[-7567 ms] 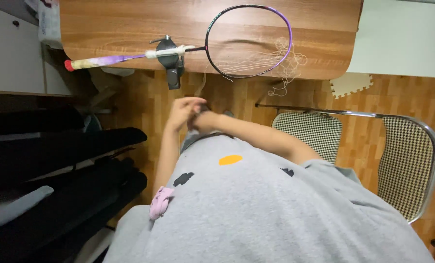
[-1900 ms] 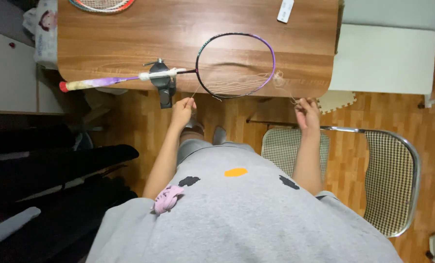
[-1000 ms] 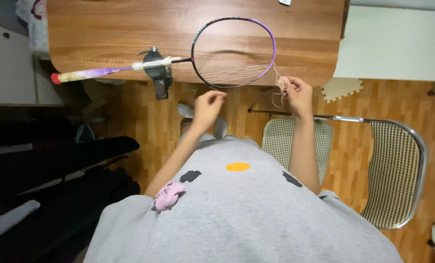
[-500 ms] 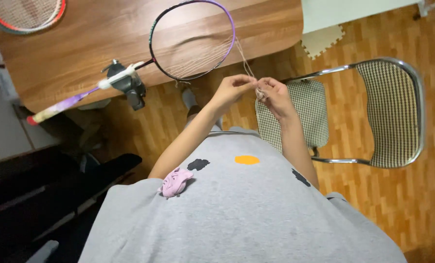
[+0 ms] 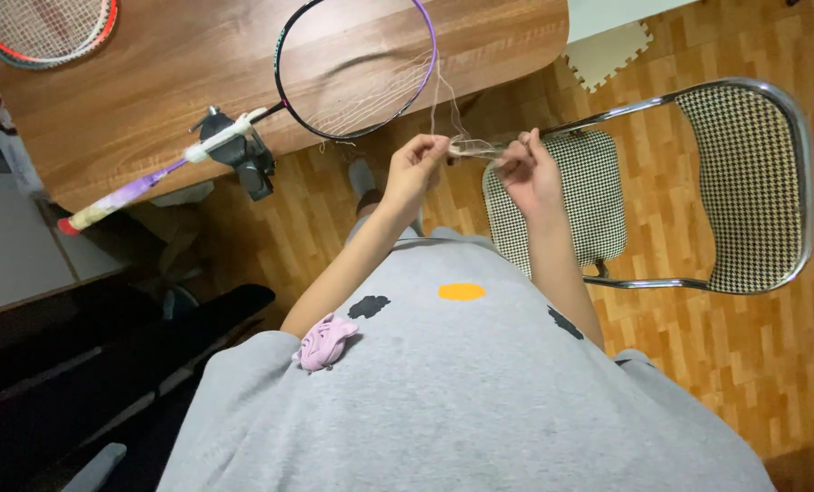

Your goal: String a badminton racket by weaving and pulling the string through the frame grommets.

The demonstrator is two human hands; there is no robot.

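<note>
A purple and black badminton racket (image 5: 290, 95) lies on the wooden table (image 5: 152, 82), its shaft held in a black clamp (image 5: 240, 155) at the table's edge. Its head carries only a few pale strings. A loose pale string (image 5: 469, 146) runs from the racket's right rim down to my hands. My left hand (image 5: 416, 167) pinches the string near its left end. My right hand (image 5: 527, 170) pinches the same string a short way to the right, so a short length is stretched between the two hands, in front of the table's edge.
A metal-framed chair (image 5: 753, 155) with checked seat and back stands at the right on the wooden floor. A second, strung racket (image 5: 38, 27) lies at the table's top left corner. Dark items fill the lower left. A white foam mat piece (image 5: 615, 55) lies on the floor.
My hands, close together half a second ago, have moved slightly apart and stretch the string between them. The view has shifted a little; the racket has stayed clamped.
</note>
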